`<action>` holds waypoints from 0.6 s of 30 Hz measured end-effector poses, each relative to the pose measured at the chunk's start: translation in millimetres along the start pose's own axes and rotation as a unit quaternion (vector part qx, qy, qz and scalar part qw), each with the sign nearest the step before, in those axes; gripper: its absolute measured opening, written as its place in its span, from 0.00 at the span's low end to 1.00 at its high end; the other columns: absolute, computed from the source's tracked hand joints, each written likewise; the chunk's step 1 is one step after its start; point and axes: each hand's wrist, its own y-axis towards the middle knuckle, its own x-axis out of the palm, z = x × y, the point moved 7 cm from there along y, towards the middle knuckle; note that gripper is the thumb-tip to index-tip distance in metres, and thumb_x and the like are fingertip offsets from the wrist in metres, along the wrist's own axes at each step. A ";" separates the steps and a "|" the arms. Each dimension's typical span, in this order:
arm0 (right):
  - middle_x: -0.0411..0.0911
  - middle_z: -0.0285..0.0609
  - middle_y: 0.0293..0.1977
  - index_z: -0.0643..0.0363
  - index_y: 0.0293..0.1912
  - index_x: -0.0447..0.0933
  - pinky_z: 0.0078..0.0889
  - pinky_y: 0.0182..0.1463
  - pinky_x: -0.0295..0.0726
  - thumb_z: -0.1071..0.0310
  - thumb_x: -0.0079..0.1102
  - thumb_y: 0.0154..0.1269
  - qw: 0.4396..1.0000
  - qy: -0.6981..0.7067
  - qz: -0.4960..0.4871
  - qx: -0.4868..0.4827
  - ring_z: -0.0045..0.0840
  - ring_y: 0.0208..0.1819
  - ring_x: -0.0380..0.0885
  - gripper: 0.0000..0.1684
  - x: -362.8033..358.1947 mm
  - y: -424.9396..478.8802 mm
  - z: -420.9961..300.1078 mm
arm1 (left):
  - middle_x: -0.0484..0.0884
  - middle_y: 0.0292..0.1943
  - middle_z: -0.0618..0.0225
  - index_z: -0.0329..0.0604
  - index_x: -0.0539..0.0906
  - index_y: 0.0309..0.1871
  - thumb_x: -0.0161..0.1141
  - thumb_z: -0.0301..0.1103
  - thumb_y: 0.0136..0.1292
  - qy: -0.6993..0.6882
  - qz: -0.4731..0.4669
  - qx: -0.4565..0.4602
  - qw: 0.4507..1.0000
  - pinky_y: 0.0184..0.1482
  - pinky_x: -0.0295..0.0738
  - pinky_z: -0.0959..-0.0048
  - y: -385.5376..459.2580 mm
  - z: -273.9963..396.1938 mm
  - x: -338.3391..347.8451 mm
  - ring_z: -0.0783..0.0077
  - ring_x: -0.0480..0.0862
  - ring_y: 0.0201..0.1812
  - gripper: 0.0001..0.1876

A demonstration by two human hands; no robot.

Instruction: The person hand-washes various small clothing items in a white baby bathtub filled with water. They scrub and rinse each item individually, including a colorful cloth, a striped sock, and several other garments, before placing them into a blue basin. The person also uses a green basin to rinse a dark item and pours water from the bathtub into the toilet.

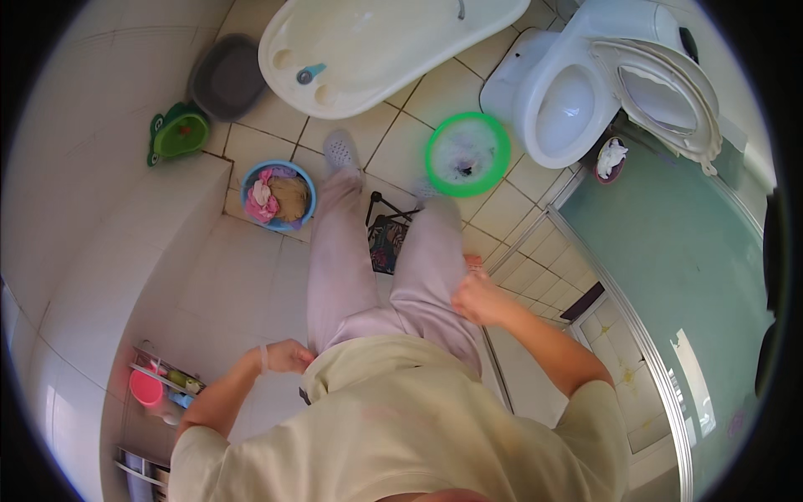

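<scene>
My left hand [290, 356] is at my hip, its fingertips against the pale trousers [342, 276] beside the shirt hem; its grip is hidden. Curled at the outer right thigh, my right hand [480, 298] has creased trouser cloth at its fingers. A folding stool [388, 241] with a patterned fabric seat shows between my legs. Ahead to the right, a green-rimmed basin [504, 154] holds sudsy water with something dark in it. Pink, tan and purple cloths [288, 197] fill a blue basin [311, 201] beside my left leg.
A white baby bathtub [376, 81] stands ahead, with a grey basin [229, 78] and green frog-shaped potty [182, 135] to its left. Right are a toilet [530, 119], a small bin [611, 162] and a frosted glass panel [659, 238]. A wall rack [166, 376] is at left.
</scene>
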 end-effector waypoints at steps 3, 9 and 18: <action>0.75 0.41 0.21 0.52 0.25 0.76 0.42 0.33 0.71 0.67 0.56 0.50 0.978 0.130 -0.145 -0.076 0.40 0.29 0.74 0.02 53.1 -37.6 -7.2 | 0.84 0.36 0.62 0.35 0.81 0.43 0.61 0.27 0.54 -0.035 -0.086 -0.032 0.995 0.46 0.75 0.76 31.6 5.3 22.7 0.79 0.80 0.38 0.12; 0.80 0.47 0.28 0.58 0.30 0.80 0.38 0.35 0.75 0.65 0.58 0.50 0.940 0.059 -0.306 -0.138 0.37 0.33 0.78 0.08 115.0 -27.9 10.2 | 0.82 0.25 0.66 0.36 0.82 0.37 0.59 0.29 0.53 0.203 -0.255 -0.009 0.945 0.34 0.77 0.75 154.1 42.0 35.5 0.76 0.81 0.28 0.09; 0.79 0.39 0.32 0.57 0.42 0.75 0.26 0.28 0.78 0.66 0.56 0.57 0.906 0.421 -0.014 0.040 0.23 0.26 0.78 0.12 131.5 149.5 353.1 | 0.81 0.38 0.52 0.37 0.79 0.40 0.57 0.44 0.57 0.485 0.345 0.090 0.799 0.42 0.76 0.58 507.6 217.4 -276.7 0.50 0.81 0.41 0.18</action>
